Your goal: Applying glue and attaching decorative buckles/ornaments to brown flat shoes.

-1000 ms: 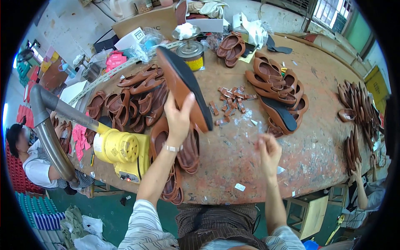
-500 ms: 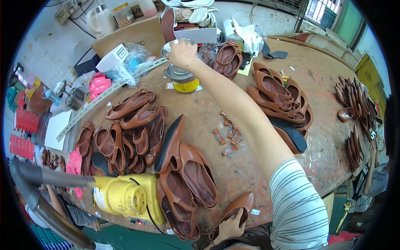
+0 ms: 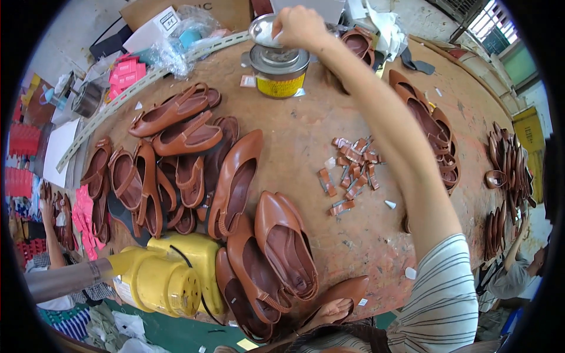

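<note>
At the far end of the table my right hand is closed on a white wad, probably cloth or cotton, at a small metal dish. The dish sits over a round metal can with a yellow label. Low in the picture, by the near edge, my left hand grips a brown pointed slingback shoe, fingers in its opening. Part of that shoe is hidden by the hand and my clothing. Beside it on the left lie more brown slingback shoes.
Small brown straps with metal buckles are heaped mid-table. Piles of brown shoes lie left, and others behind my right arm. A yellow machine with a grey hose stands near left. Other people work at both sides.
The view has shifted, bringing the can and buckled straps into a different place in the picture. My right hand stays at the dish with the white wad; my left still holds the shoe.
</note>
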Tool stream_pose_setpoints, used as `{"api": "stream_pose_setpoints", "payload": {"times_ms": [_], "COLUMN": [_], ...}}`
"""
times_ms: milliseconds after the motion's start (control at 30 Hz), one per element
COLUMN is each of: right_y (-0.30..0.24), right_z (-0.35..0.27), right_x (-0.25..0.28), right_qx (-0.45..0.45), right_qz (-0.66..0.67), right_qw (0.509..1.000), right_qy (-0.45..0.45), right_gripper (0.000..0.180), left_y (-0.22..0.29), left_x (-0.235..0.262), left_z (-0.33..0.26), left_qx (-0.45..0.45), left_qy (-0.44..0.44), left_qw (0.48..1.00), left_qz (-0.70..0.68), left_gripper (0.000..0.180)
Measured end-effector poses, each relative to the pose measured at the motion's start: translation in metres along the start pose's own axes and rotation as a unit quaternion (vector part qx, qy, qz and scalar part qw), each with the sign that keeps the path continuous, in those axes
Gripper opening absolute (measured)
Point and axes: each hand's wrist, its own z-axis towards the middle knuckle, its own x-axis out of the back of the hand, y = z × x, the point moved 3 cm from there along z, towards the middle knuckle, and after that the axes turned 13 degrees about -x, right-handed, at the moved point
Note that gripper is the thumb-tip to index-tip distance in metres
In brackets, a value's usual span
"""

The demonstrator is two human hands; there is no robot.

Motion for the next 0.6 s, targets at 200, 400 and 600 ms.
{"api": "stream_pose_setpoints", "payload": {"times_ms": [200, 400, 600], "right_y": [0.009, 0.01, 0.011], "right_z": [0.013, -0.023, -0.05], "right_x": [-0.01, -0.011, 0.039], "right_qx": [-0.041, -0.024, -0.01], "right_qz": [-0.027, -0.054, 0.112], "right_qw": [0.998, 0.997, 0.99], "right_qy": [0.042, 0.053, 0.084], "right_gripper": [0.012, 0.014, 0.023], "left_y": [0.002, -0.012, 0.032], "left_x": [0.002, 0.001, -0.031], "left_z": [0.001, -0.011, -0.011], "left_qx": [-0.006, -0.002, -0.02], "left_qy": [-0.031, -0.07, 0.014], "left_qw": [0.999, 0.998, 0.985], "left_qz": [-0.008, -0.003, 0.168], "left_gripper": [0.069, 0.069, 0.074]}}
